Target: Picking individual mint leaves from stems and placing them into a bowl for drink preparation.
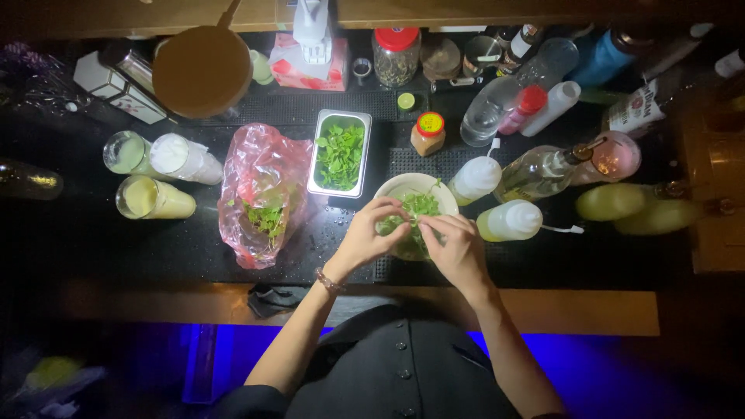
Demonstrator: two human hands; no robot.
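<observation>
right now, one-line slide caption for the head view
Both hands, left hand and right hand, pick green herbs over a white bowl.

One head view, worn camera, looking almost straight down from above the person's torso. Faces the dark counter (93,240); its near edge runs across mid-frame, far edge near the top. Moderately close: full counter width, forearms and chest included.

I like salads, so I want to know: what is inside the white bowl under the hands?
Green leafy sprigs fill the white bowl. The left hand and right hand pinch at them and cover the bowl's near half, so its bottom cannot be seen.
</observation>
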